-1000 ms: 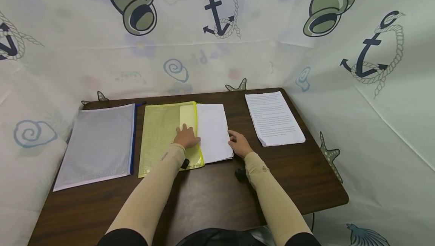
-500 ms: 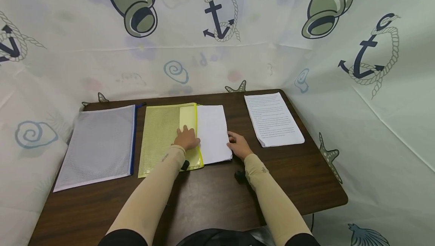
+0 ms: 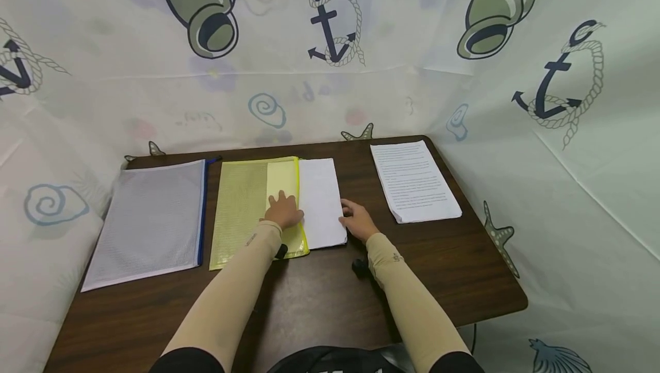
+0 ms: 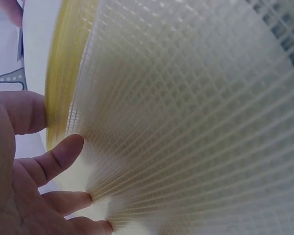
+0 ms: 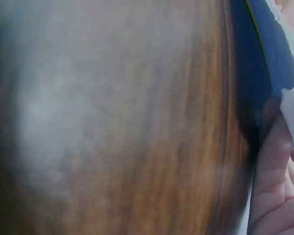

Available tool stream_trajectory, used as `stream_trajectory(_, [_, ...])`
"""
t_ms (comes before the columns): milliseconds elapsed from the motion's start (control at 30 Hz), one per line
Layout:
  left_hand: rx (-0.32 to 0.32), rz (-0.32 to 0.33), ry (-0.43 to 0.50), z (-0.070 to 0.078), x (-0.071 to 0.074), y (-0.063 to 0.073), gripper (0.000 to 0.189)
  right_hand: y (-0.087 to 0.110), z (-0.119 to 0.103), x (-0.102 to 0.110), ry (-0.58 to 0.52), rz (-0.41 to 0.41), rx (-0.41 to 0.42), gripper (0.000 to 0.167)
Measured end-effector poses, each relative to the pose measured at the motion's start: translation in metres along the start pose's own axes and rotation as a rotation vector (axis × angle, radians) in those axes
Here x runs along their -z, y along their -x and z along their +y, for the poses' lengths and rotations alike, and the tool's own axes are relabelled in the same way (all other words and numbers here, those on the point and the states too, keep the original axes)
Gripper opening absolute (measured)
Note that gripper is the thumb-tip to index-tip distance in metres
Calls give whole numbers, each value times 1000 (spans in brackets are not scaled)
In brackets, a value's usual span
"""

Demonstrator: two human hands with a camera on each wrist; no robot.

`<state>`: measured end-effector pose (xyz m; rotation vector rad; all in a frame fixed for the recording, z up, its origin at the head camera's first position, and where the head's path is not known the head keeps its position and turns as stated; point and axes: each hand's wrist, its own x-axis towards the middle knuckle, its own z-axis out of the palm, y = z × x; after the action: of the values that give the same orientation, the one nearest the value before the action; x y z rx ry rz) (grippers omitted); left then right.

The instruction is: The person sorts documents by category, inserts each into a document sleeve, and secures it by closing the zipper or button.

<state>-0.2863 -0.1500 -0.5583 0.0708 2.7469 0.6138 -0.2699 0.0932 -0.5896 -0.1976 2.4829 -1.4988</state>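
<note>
A yellow mesh zipper pouch (image 3: 239, 212) lies mid-table with a stack of white paper (image 3: 319, 201) partly inside it. The stack's left part shows through the mesh as a pale strip, and its right part sticks out past the zipper edge. My left hand (image 3: 282, 211) rests on the pouch near that edge, fingers spread; in the left wrist view its fingertips press the mesh (image 4: 186, 122) beside the yellow zipper (image 4: 63, 73). At the stack's right edge, my right hand (image 3: 358, 221) holds the paper between thumb and fingers. The right wrist view shows those fingers (image 5: 272, 181) against the paper edge.
A white mesh pouch with a blue zipper (image 3: 149, 218) lies on the left of the brown table (image 3: 309, 304). Printed sheets (image 3: 416, 181) are stacked at the back right. A patterned cloth (image 3: 392, 92) hangs behind the table.
My right hand has moved slightly left with the paper stack, which now reaches further into the yellow pouch. The left hand has stayed in place on the pouch.
</note>
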Motion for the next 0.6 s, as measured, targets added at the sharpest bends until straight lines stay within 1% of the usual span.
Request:
stream_trajectory(200, [-15, -6, -3, 2, 3, 1, 58, -1, -3, -1, 25, -25, 12, 58])
stream_trajectory(400, [-18, 7, 7, 4, 6, 3, 53, -7, -7, -9, 21, -63, 61, 58])
stream_trajectory(467, [-15, 5, 6, 4, 5, 4, 53, -8, -8, -11, 15, -71, 57, 58])
stream_trajectory(600, [-18, 10, 10, 3, 3, 3, 54, -7, -8, -12, 2, -55, 41, 57])
